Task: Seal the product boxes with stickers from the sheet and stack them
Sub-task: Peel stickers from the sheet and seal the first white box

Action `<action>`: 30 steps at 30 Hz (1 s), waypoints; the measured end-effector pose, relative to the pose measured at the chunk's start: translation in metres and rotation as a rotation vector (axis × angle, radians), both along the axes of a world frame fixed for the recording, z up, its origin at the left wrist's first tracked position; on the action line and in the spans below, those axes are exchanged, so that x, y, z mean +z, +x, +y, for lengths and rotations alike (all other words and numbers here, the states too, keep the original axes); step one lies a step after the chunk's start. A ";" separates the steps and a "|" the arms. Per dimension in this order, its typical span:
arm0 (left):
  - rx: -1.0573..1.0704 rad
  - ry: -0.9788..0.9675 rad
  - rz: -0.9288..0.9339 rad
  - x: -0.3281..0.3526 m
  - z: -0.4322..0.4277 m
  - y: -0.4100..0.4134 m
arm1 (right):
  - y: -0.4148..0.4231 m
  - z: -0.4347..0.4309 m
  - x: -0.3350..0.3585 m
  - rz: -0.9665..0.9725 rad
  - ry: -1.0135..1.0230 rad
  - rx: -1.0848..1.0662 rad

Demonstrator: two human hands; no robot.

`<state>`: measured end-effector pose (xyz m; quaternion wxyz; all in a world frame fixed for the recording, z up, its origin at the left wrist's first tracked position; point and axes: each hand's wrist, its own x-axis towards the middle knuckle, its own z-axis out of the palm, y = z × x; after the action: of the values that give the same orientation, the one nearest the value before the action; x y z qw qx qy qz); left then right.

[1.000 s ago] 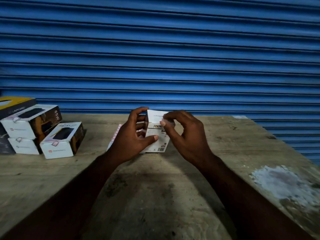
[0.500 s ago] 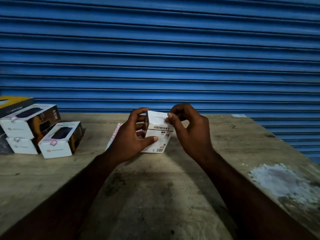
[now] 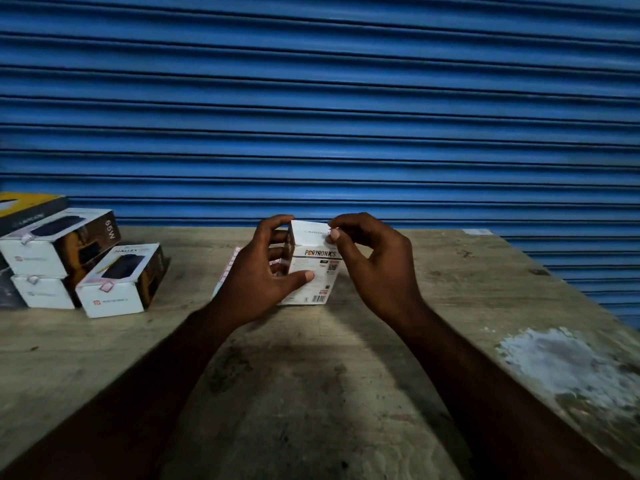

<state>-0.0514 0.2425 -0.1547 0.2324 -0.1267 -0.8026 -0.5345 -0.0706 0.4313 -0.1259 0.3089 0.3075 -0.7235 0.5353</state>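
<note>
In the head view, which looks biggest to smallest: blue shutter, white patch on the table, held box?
1. blue shutter
2. white patch
3. held box
The patch is nearer the camera, so its real size is unsure.

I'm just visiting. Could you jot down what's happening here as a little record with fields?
holding: left hand grips the white cardboard product box
flap: right hand pinches its top flap edge
supplies: pink-edged sticker sheet on worn wooden table, partly behind left hand
pile: three similar white boxes far left, two stacked, one beside
backdrop: blue ribbed metal shutter
</note>
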 end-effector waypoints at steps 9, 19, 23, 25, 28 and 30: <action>0.010 -0.004 0.011 0.000 0.000 -0.001 | 0.000 -0.002 0.000 -0.072 0.036 -0.019; 0.004 0.000 0.015 -0.001 0.001 -0.001 | -0.002 -0.002 -0.001 -0.114 -0.067 0.031; 0.010 -0.011 0.017 -0.001 0.001 -0.001 | -0.003 -0.003 -0.001 -0.174 -0.024 0.012; 0.012 -0.014 0.018 0.000 0.000 0.000 | -0.001 -0.003 -0.001 -0.198 -0.016 0.020; 0.010 -0.019 0.018 -0.001 0.000 -0.001 | 0.001 -0.004 0.000 -0.212 -0.102 0.083; 0.010 -0.017 0.015 -0.001 0.000 -0.001 | -0.001 -0.005 0.001 -0.249 -0.214 0.160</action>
<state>-0.0526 0.2420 -0.1557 0.2400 -0.1284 -0.8061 -0.5254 -0.0715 0.4266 -0.1246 0.2044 0.2608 -0.6683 0.6660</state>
